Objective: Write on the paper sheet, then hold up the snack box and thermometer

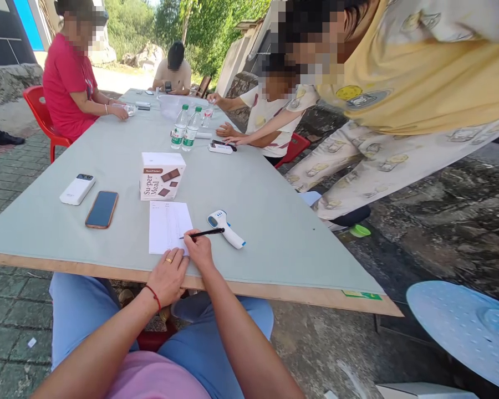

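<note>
My right hand (198,250) grips a black pen (210,233), its tip near the right part of a white sheet of paper (162,227) with faint writing. My left hand (169,275) lies with fingers stretched over the sheet's lower edge, a ring on one finger. Just right of the paper rests a white and blue infrared thermometer (228,230). Behind the sheet stands a white and brown box (162,177). To the left lie a smartphone (102,210) and a white power bank (77,189).
Two water bottles (185,130) stand mid-table beyond the box, near a clear plastic tub (170,108). Several people are around the table (274,244); one in yellow leans in from the right, a hand (235,139) at a white device. A blue stool (461,327) is at lower right.
</note>
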A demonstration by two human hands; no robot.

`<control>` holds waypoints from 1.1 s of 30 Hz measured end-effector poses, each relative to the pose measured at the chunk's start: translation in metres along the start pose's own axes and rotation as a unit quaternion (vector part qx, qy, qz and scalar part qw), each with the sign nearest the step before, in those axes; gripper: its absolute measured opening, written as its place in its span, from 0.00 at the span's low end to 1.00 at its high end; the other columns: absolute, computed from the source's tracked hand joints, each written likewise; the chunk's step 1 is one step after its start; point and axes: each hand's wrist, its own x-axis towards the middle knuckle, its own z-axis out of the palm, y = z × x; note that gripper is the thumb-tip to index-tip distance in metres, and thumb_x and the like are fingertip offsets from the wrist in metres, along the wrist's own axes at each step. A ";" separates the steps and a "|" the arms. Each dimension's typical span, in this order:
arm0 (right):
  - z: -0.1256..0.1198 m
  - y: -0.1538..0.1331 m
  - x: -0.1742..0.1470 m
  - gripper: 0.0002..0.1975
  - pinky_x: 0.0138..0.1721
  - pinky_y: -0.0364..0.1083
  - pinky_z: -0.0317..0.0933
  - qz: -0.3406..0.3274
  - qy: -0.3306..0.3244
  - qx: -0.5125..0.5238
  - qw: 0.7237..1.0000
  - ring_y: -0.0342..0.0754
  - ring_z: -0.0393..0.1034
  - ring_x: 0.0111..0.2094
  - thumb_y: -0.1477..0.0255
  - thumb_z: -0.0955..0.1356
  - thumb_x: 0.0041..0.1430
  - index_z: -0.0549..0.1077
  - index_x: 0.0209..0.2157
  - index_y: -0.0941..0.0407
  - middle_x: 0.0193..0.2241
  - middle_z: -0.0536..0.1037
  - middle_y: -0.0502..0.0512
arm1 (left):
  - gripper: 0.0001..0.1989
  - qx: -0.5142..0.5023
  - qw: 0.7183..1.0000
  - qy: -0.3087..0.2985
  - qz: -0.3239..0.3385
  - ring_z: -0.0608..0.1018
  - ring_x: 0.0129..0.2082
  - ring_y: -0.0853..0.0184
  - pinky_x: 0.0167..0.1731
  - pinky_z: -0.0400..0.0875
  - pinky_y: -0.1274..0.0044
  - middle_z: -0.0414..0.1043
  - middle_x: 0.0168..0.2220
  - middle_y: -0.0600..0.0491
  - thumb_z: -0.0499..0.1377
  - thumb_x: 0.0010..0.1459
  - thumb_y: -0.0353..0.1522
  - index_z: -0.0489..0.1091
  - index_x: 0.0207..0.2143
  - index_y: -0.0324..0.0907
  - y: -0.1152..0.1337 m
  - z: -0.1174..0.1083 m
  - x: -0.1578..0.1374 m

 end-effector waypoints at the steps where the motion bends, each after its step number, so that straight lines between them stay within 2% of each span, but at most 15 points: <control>1: 0.000 0.000 0.000 0.14 0.30 0.45 0.61 -0.001 -0.001 0.000 1.000 0.47 0.66 0.23 0.60 0.62 0.46 0.71 0.25 0.55 0.19 0.73 0.50 | 0.37 0.001 1.000 -0.001 -0.001 0.59 0.65 0.49 0.64 0.49 0.60 0.57 0.63 0.33 0.62 0.50 0.33 0.54 0.60 0.32 0.000 0.000 0.000; 17: -0.001 0.000 -0.001 0.14 0.31 0.45 0.61 -0.002 -0.004 -0.012 1.000 0.47 0.66 0.24 0.60 0.62 0.46 0.71 0.25 0.55 0.20 0.74 0.50 | 0.36 -0.002 1.000 -0.012 0.001 0.58 0.65 0.49 0.65 0.49 0.61 0.56 0.63 0.33 0.61 0.50 0.32 0.55 0.60 0.31 0.001 -0.001 0.000; 26: -0.001 0.000 -0.001 0.13 0.31 0.45 0.61 -0.007 -0.005 -0.014 1.000 0.47 0.66 0.23 0.60 0.62 0.46 0.71 0.25 0.55 0.19 0.74 0.50 | 0.37 -0.007 1.000 -0.002 0.003 0.58 0.65 0.49 0.64 0.49 0.59 0.56 0.64 0.34 0.60 0.50 0.32 0.53 0.61 0.34 0.000 0.002 0.000; 33: -0.001 0.000 -0.002 0.13 0.31 0.45 0.61 -0.007 -0.003 -0.016 1.000 0.47 0.66 0.24 0.61 0.61 0.46 0.71 0.26 0.55 0.20 0.74 0.51 | 0.36 -0.006 1.000 -0.007 -0.001 0.58 0.65 0.49 0.65 0.49 0.61 0.56 0.63 0.33 0.61 0.50 0.32 0.54 0.61 0.32 0.001 0.000 0.000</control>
